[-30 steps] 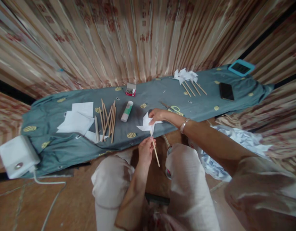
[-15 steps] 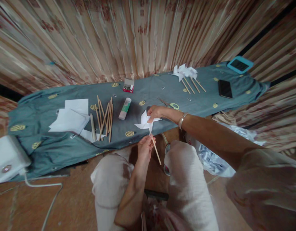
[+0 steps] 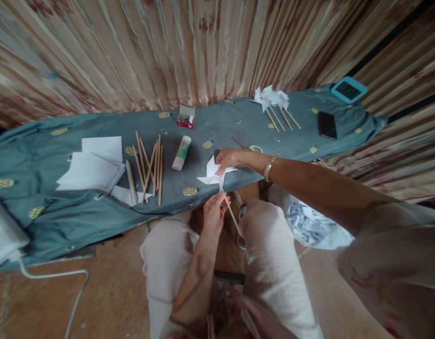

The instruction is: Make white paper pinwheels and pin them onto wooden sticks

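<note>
A white paper pinwheel [image 3: 210, 175] on a thin wooden stick [image 3: 233, 217] is between my hands, over the table's near edge. My left hand [image 3: 214, 209] is closed around the stick just below the paper blades. From above, my right hand [image 3: 227, 160] pinches the pinwheel at its centre, thumb on the paper; the pin there is too small to make out. Close behind my right hand lie scissors [image 3: 254, 148] with a pale green handle, partly hidden. A glue stick [image 3: 182, 153] with a green label lies to the left of the pinwheel.
Loose wooden sticks [image 3: 160, 176] and white paper sheets [image 3: 86, 172] lie left. A small red box [image 3: 185, 121] stands open behind. Several pinwheels [image 3: 272, 99], a phone [image 3: 326, 125] and a blue-framed clock [image 3: 348, 90] are at right. A bag of paper scraps [image 3: 309, 223] sits on the floor.
The view has shifted slightly, so the table's things appear a little higher and further left. Both hands keep their hold on the pinwheel, with hardly any movement.
</note>
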Motion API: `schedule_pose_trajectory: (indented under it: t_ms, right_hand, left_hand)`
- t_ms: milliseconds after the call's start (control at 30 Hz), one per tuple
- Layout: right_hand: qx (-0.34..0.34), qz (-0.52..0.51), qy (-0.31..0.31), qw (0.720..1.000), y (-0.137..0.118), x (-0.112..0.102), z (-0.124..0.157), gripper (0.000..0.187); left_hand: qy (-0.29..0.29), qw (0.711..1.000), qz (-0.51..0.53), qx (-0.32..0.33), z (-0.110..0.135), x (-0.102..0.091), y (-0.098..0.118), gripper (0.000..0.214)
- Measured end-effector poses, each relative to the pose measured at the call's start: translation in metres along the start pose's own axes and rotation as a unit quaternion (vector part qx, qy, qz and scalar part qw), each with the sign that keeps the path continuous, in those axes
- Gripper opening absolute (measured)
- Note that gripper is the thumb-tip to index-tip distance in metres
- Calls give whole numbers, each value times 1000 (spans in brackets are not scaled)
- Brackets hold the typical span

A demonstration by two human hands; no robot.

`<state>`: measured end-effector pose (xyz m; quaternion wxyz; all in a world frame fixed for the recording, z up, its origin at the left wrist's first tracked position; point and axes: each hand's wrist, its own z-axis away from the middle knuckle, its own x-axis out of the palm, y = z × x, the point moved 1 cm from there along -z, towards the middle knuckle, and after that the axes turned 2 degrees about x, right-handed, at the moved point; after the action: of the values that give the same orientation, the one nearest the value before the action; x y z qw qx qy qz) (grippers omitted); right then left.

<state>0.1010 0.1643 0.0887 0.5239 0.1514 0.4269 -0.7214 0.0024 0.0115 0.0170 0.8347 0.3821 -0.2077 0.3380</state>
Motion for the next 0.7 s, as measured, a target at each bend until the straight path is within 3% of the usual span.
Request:
schedule_pose_trajectory:
  t_ms: [467, 700]
  right_hand:
    - [20, -11, -26, 999, 4, 1, -5, 29]
    - [5, -76, -42, 996, 13, 3, -11, 30]
  left_hand:
    - [-26, 999, 31, -24, -2, 1, -5, 29]
    - [-28, 999, 30, -23, 2, -2, 2, 34]
